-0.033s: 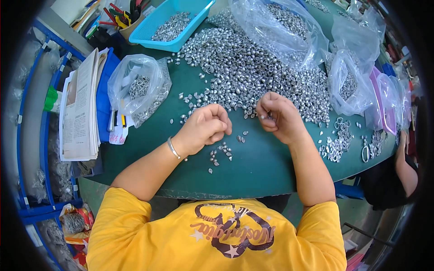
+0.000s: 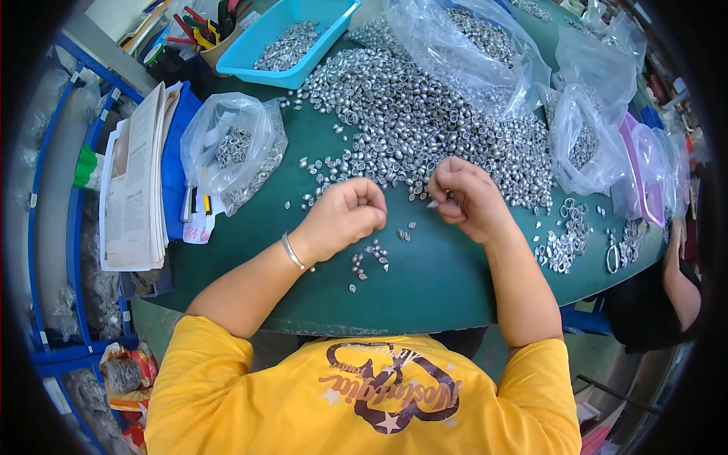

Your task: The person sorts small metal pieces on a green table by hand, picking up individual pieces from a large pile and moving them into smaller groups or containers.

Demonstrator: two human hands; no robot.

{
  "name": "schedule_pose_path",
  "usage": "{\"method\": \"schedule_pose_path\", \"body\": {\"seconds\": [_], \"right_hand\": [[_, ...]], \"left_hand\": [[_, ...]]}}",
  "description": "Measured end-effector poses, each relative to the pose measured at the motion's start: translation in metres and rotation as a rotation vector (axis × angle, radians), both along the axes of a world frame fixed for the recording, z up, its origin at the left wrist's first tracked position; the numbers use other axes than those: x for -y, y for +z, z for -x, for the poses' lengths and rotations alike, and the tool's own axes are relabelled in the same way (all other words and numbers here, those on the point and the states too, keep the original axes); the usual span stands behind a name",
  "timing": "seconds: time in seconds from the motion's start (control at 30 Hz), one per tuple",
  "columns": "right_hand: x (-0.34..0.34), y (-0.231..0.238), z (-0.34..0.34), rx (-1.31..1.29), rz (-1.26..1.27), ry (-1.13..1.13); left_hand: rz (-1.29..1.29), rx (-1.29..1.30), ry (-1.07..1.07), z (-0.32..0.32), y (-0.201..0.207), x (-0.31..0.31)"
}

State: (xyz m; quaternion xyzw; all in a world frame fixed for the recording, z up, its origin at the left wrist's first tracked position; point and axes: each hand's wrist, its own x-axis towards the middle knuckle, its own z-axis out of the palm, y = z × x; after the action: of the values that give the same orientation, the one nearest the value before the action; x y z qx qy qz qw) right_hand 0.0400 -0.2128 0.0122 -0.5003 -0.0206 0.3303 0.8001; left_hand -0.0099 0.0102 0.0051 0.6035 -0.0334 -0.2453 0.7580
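A large heap of small silver, teardrop-shaped metal pieces (image 2: pixel 409 125) spreads over the green table (image 2: pixel 432 280). My right hand (image 2: pixel 474 201) is closed at the heap's near edge, with a small silver metal piece (image 2: pixel 433 204) pinched at its fingertips. To its left, my left hand (image 2: pixel 343 220) has its fingers curled inward; whatever they hold, if anything, is hidden. The two hands are apart. Several loose metal pieces (image 2: pixel 359 264) lie on the table just below my left hand, and a few more (image 2: pixel 405 235) sit between the hands.
A blue basket (image 2: pixel 284 76) of metal pieces stands at the back left, near a cup of pliers (image 2: pixel 216 49). Clear plastic bags (image 2: pixel 231 152) flank the heap. Linked metal rings (image 2: pixel 565 239) lie at right, near another person's arm (image 2: pixel 679 284). Papers (image 2: pixel 136 186) stand at left.
My hands have shifted very slightly, and the fingers of the right hand have turned a little, so the metal piece at their tips shows more.
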Motion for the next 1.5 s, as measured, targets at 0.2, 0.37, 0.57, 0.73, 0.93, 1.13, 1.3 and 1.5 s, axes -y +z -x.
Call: {"method": "schedule_pose_path", "body": {"seconds": [0.2, 0.37, 0.57, 0.73, 0.93, 1.13, 1.3, 1.5], "right_hand": [[-0.004, -0.006, 0.006, 0.58, 0.666, 0.148], [-0.003, -0.012, 0.014, 1.106, 0.791, 0.294], [0.005, -0.006, 0.001, 0.073, 0.099, 0.219], [-0.001, 0.0, 0.01, 0.572, 0.602, 0.307], [-0.008, -0.003, 0.017, 0.878, 0.688, 0.352], [0.002, -0.004, 0.004, 0.128, 0.223, 0.195], [-0.019, -0.004, 0.02, 0.872, 0.821, 0.234], [-0.02, -0.01, 0.024, 0.72, 0.538, 0.226]], "left_hand": [[-0.824, 0.969, -0.071, 0.012, -0.014, 0.02], [-0.835, 0.957, -0.014, 0.009, -0.011, 0.016], [-0.889, 0.951, 0.004, 0.009, -0.01, 0.01], [-0.885, 0.981, 0.012, 0.008, -0.009, 0.008], [-0.904, 1.019, 0.029, 0.008, -0.009, 0.009], [-0.919, 1.032, 0.026, 0.008, -0.011, 0.008], [-0.869, 1.007, 0.12, 0.006, -0.017, 0.008], [-0.628, 0.595, 0.177, 0.006, 0.001, 0.008]]}}
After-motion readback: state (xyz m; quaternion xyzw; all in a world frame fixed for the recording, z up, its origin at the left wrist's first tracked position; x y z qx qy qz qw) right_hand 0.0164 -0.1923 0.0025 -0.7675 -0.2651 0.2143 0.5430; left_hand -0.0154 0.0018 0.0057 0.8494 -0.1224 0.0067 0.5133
